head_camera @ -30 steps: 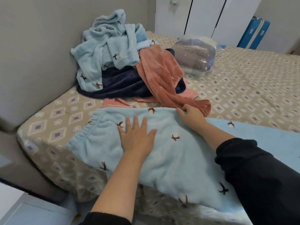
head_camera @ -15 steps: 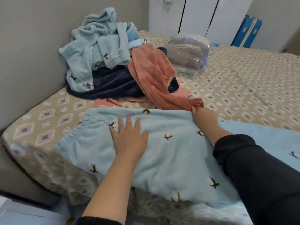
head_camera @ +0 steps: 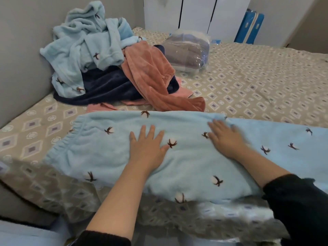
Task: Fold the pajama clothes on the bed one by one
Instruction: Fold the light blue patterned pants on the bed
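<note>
While the pants (head_camera: 186,166) are lying spread along the bed's (head_camera: 248,77) near edge, the left hand (head_camera: 147,148) and right hand (head_camera: 225,139) are pressing on them, fingers straight and flat. Folding seems to be only beginning; the pile (head_camera: 106,68) behind is lying crumpled, waiting.

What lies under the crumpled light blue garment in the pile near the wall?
Under the light blue garment a navy garment shows, lying on the bedsheet. Whether more clothes lie beneath is hidden.
</note>
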Demonstrator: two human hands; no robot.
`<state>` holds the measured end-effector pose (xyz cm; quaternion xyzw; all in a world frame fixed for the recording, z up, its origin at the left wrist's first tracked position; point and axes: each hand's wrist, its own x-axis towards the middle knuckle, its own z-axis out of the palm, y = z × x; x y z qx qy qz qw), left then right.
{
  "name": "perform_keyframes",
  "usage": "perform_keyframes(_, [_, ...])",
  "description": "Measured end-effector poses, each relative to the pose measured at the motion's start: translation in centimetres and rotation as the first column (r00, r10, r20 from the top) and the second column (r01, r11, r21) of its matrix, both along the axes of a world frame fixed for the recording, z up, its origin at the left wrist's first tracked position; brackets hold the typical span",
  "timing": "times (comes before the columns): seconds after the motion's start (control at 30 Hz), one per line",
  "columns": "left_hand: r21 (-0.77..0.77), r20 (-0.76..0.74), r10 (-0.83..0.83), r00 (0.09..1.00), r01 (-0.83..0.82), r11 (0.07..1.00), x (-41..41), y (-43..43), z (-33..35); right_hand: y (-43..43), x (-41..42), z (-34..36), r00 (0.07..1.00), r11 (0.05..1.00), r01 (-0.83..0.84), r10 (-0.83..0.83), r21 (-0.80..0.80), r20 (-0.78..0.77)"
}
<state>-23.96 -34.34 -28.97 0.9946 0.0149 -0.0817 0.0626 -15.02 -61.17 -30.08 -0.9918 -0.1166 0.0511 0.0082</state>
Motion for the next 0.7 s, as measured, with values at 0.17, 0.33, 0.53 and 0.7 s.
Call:
perform_keyframes(0.17, [0.023,0.003,0.031,1.000,-0.031,0.999,-0.6,-0.6,0.2,1.7,-0.1,1.0,0.984,0.984,0.175,-0.174,0.044,-0.026])
perform_keyframes(0.33, [0.016,0.026,-0.013,1.000,0.012,1.000,-1.7,-1.1,0.5,4.0,-7.9,0.1,0.980,0.980,-0.178,0.185,0.087,-0.077])
perform_keyframes(0.53, [-0.091,0.112,-0.307,0.945,0.317,0.944,-5.6,-1.9,1.7,3.7,-8.0,-0.3,0.984,0.972,-0.135,0.154,0.192,-0.091])
perform_keyframes(0.7, [0.043,0.113,-0.448,0.887,0.446,0.894,-10.2,-1.9,0.9,2.3,-12.1,1.2,0.963,0.898,-0.107,0.201,0.427,-0.182])
